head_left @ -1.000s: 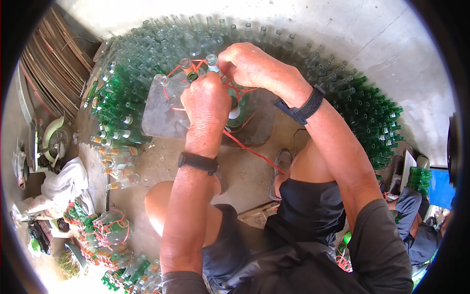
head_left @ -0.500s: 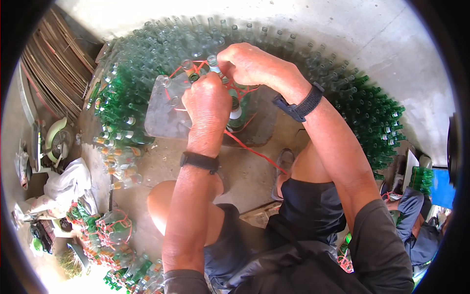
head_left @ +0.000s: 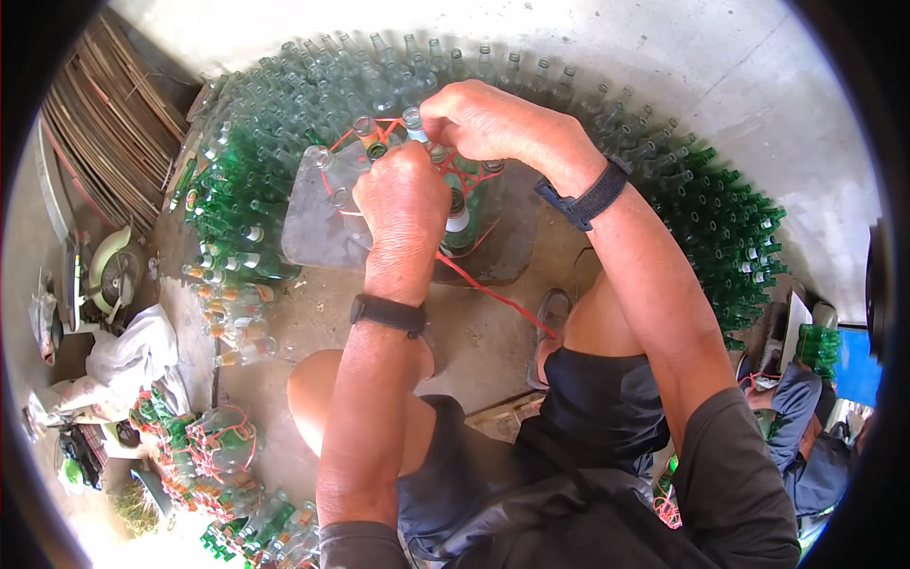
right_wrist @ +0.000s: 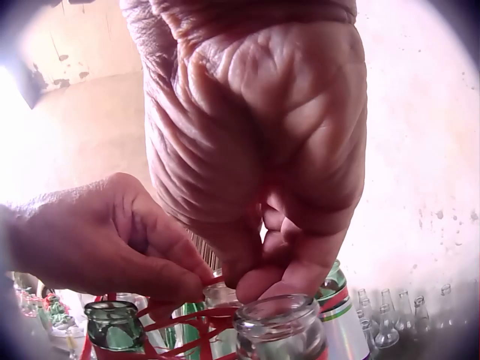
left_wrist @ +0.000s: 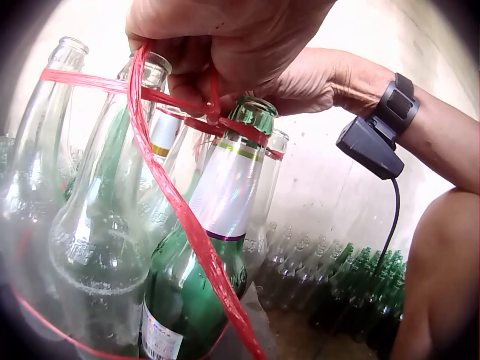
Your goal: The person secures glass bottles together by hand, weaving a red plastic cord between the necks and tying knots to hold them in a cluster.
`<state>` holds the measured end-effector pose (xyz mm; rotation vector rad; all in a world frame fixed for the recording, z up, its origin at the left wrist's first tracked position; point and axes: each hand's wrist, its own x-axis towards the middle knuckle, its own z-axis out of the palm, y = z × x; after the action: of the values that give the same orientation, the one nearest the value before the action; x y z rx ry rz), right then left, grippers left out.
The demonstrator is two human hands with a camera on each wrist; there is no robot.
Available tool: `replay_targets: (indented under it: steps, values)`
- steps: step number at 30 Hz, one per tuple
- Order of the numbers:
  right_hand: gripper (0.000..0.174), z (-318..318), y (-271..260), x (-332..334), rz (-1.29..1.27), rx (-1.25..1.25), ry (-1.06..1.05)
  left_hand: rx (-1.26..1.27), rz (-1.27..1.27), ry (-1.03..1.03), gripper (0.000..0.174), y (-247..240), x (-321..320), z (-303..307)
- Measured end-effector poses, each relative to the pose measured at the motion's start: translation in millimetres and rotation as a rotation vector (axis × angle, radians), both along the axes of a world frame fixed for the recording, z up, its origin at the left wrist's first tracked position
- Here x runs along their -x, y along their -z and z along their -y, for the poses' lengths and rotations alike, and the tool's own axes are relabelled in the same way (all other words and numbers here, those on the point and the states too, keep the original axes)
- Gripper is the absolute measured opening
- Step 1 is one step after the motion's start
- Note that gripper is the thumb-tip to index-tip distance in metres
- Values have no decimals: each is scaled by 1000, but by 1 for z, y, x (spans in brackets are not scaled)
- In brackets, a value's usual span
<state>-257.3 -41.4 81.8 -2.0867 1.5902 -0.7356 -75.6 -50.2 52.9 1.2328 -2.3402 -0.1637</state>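
A bundle of clear and green glass bottles stands upright on a dark grey board (head_left: 318,228), with red plastic twine (left_wrist: 176,202) wound around the necks and lower down. My left hand (head_left: 403,194) is over the near necks, its curled fingers pinching the twine, which hangs down past a green bottle (left_wrist: 199,262) with a silvery label. Just beyond it, my right hand (head_left: 498,123) bends down at the far necks. Its fingertips (right_wrist: 259,281) come together at the twine, close to the left thumb and behind a clear bottle mouth (right_wrist: 277,315). The twine inside both grips is hidden.
Many clear bottles (head_left: 313,90) and green bottles (head_left: 706,209) curve around the board along the wall. Tied bottle bundles (head_left: 223,441) stand at lower left, near a white sack (head_left: 133,346). Another person's sleeve (head_left: 791,398) shows at right.
Both hands stay at the bottle necks with barely any movement. The head view has shifted slightly, and a bottle mouth now shows more plainly under the right hand.
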Motion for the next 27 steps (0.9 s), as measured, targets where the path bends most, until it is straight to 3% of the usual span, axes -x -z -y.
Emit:
replay_targets:
  steps: [21, 27]
  values:
    - [14, 6, -7, 2, 92, -105, 14, -126, 59, -55, 22, -14, 2, 9]
    - [15, 2, -18, -1, 138, -296, 120, -169, 65, -54, 23, -14, 3, 13]
